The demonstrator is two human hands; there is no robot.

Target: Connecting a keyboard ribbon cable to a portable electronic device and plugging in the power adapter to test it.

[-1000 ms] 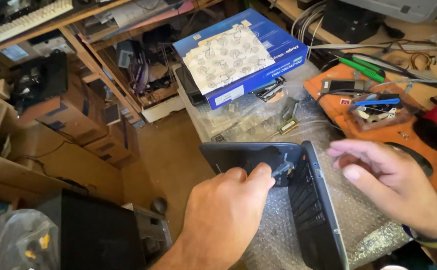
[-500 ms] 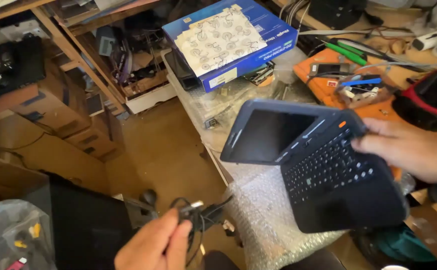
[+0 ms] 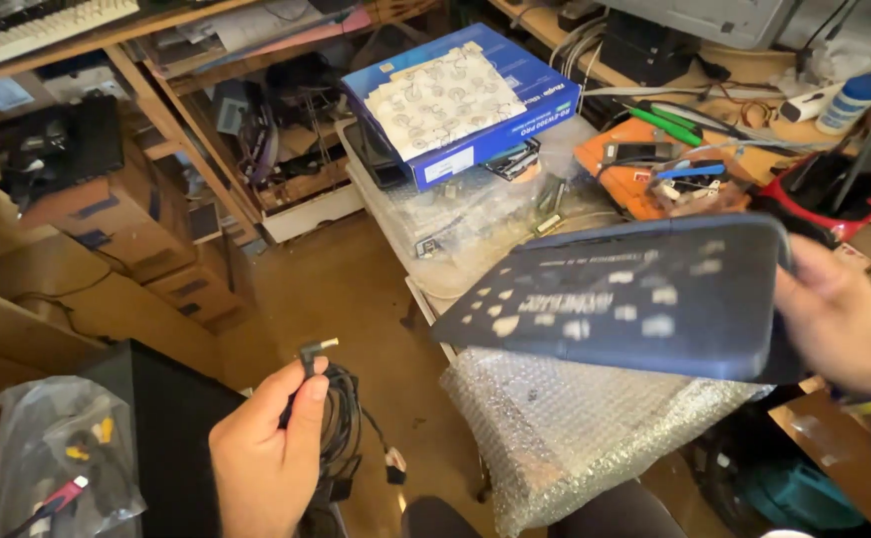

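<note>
My right hand (image 3: pixel 839 319) grips the right edge of a dark blue-grey laptop (image 3: pixel 624 294), held in the air with its underside facing me, pale stickers and marks across it. It hovers over a sheet of bubble wrap (image 3: pixel 575 428) on the table. My left hand (image 3: pixel 266 453) is low at the left, closed around a black cable (image 3: pixel 341 423) with an angled plug at its tip pointing up; the rest of the cable hangs in loops below the fingers.
A blue cardboard box (image 3: pixel 460 100) lies on a clear plastic bin at the table's back. An orange mat (image 3: pixel 654 174) holds small tools and parts. Cluttered wooden shelves (image 3: pixel 156 179) stand left, a black box (image 3: pixel 166 418) and a plastic bag (image 3: pixel 47 458) by my knees.
The laptop was flat on the table, then lifted open showing its keyboard, and is now turned underside up. My left hand left the laptop and picked up the black cable, raising it.
</note>
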